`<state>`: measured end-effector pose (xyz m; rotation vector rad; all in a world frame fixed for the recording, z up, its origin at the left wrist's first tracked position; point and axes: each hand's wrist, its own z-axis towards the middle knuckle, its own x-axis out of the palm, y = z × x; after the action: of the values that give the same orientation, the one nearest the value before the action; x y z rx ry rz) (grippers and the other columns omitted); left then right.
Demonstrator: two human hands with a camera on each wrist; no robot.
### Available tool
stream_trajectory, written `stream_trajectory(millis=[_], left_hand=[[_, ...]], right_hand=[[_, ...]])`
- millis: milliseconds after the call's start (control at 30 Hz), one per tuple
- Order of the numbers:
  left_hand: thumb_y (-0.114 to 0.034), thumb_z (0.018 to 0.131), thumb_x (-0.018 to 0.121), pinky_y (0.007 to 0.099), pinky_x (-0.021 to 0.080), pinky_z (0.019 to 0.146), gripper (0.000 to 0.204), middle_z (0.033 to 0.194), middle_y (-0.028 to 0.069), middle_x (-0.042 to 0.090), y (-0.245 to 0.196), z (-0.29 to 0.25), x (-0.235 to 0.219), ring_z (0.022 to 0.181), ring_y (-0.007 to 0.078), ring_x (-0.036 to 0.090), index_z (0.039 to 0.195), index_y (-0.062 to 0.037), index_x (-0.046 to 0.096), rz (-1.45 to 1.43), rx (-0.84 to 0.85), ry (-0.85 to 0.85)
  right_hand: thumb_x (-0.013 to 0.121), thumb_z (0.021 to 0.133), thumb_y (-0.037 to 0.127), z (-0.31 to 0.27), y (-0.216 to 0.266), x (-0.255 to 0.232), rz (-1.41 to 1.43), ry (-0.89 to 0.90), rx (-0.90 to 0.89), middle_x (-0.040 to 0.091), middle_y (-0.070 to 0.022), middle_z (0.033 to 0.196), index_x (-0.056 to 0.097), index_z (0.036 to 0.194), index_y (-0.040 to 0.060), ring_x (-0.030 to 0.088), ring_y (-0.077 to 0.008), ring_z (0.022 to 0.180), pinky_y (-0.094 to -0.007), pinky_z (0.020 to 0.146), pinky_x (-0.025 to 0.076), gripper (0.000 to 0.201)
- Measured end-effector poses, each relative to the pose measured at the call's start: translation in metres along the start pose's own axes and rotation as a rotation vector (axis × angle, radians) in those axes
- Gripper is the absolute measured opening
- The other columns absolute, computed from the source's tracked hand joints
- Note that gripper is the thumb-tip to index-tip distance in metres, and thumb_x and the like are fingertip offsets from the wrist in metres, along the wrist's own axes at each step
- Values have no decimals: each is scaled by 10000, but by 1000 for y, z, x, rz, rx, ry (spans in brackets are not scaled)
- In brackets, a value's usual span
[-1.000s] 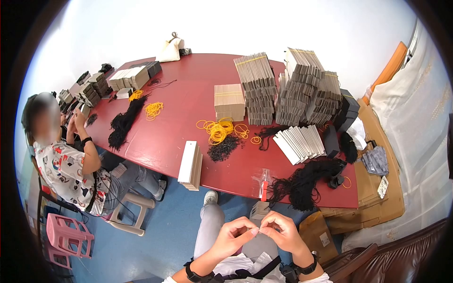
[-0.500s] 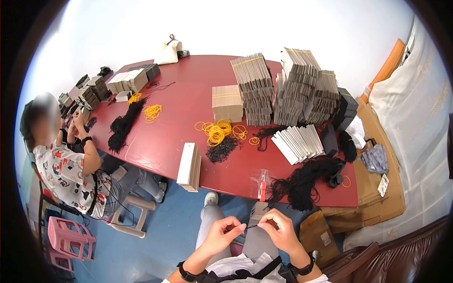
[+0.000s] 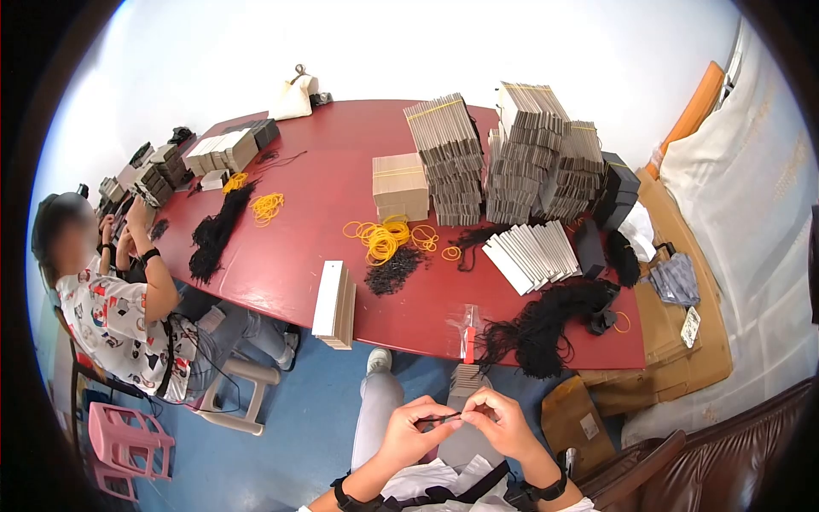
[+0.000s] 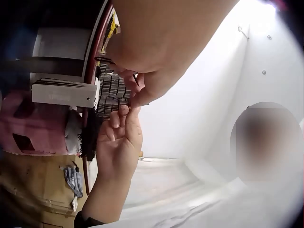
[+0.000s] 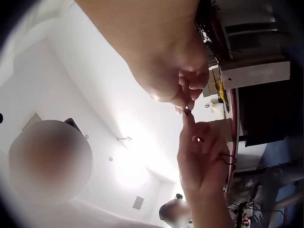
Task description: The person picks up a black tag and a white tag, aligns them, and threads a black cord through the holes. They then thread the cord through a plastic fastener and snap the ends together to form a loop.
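A short black cord runs between the two hands, above the lap. My left hand pinches it between thumb and curled fingers; in the right wrist view a loop of the cord hangs beside the left hand. My right hand pinches the cord's other end, its fingertips touching the left ones. In the left wrist view the right hand has its thumb and forefinger together at the left fingertips. The fingers hide most of the cord.
On the red table are stacked grey boards, yellow bands, black cords, white boards and an upright board stack at the near edge. Another person sits at the left.
The hands first met at the fingertips, then drew apart with the black cord stretched between them, and now the fingertips are together again. The head view has shifted slightly.
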<state>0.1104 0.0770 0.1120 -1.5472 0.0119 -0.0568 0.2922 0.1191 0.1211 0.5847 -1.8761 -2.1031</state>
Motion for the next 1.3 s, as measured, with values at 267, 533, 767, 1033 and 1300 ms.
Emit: stream_trajectory(millis=[267, 533, 767, 1033, 1300], left_hand=[[-120, 869, 682, 174, 340, 542, 165, 815, -35, 563, 4, -1, -5, 634, 7, 445, 978, -11, 621, -557, -326, 306], [-151, 892, 640, 198, 197, 501, 168, 759, -63, 477, 1, -2, -11, 550, 6, 291, 987, -21, 592, -880, -435, 454], [-143, 910, 629, 195, 194, 490, 126, 717, -76, 438, -2, -5, -7, 541, 8, 278, 969, -37, 594, -955, -430, 405], [-114, 903, 643, 189, 222, 491, 110, 725, -67, 487, -8, -4, -3, 553, 1, 311, 967, -29, 617, -898, -364, 289], [-65, 910, 639, 160, 262, 459, 107, 709, -67, 563, -17, -6, 12, 536, -19, 357, 1001, -10, 646, -465, -107, -54]], right_hand=[[564, 959, 115, -5, 1, -4, 382, 265, 176, 503, 5, 869, 510, 1005, 34, 485, -77, 751, -224, 683, 419, 108], [554, 946, 69, -9, 13, 3, 117, 206, -46, 550, -59, 845, 493, 993, 26, 556, -143, 716, -277, 647, 461, 89], [626, 739, -21, -4, 29, 3, -669, 10, -621, 611, -86, 889, 530, 986, 10, 619, -232, 699, -311, 566, 521, 268], [646, 670, -31, 0, 35, 4, -820, -82, -769, 651, -103, 960, 609, 1031, -31, 636, -199, 720, -281, 581, 530, 362], [652, 803, -49, -6, 26, 20, -382, -241, -492, 678, -144, 882, 626, 1031, -32, 651, -235, 649, -308, 557, 518, 230]])
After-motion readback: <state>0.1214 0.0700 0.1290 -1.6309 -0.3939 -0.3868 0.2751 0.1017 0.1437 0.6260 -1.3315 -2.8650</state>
